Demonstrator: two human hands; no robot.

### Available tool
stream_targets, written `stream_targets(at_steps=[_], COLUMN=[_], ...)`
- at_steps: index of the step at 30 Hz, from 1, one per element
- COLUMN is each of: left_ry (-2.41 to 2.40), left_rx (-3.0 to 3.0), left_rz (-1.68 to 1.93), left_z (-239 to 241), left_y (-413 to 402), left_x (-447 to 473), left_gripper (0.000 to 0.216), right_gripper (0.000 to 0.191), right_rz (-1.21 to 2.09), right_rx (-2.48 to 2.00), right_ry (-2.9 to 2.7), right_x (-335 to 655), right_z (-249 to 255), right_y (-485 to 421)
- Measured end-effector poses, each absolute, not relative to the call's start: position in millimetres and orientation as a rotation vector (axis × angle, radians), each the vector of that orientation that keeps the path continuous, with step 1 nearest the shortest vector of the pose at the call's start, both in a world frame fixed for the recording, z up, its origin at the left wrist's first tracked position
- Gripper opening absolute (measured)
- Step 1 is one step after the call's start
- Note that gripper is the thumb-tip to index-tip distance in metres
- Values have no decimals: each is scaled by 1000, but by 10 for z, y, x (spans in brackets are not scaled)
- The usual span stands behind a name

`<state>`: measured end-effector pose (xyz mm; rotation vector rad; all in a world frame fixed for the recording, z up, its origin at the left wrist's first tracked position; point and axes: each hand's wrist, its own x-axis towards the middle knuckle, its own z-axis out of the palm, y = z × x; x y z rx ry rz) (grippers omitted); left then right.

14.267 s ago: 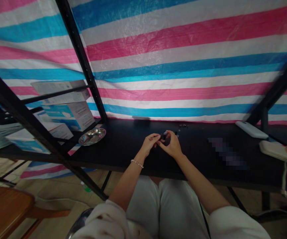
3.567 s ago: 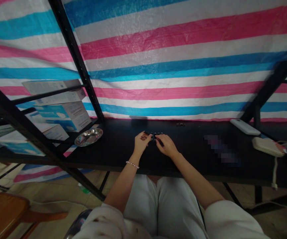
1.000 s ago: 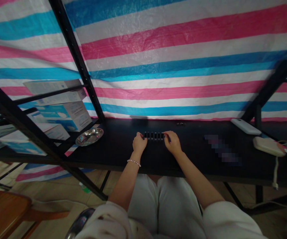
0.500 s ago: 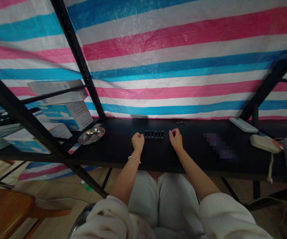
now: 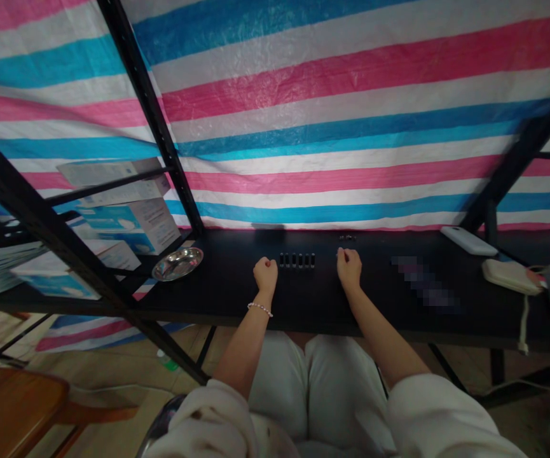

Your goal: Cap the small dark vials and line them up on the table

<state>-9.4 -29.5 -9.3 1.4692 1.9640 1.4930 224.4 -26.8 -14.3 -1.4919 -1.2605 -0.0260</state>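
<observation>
Left hand [image 5: 266, 274] and right hand [image 5: 349, 267], both fisted, flank row of black pieces [image 5: 297, 260].

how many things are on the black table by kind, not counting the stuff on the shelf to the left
Small black pieces standing in a row between the left hand and right hand: 6
Metal dish: 1
White flat devices at the far right: 2
Cluster of tiny dark bits near the tarp, too small to count: 1
Total: 10

Steel dish [image 5: 178, 263], stacked boxes [image 5: 126, 216]
</observation>
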Motion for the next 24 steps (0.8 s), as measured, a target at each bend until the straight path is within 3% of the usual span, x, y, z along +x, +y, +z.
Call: stream_targets(at_steps=[9, 24], left_ry=[1948, 1963], left_rx=[1472, 1494], left_rz=[1461, 1459], left_z=[-61, -68], left_y=[-321, -297], left_x=[-87, -89], left_gripper=[28, 28], right_gripper=[44, 66], right_rz=[-267, 69], right_rx=[-1955, -2171], right_ry=[-1146, -1353], right_x=[2819, 3319], right_z=[-113, 4], right_y=[-317, -357])
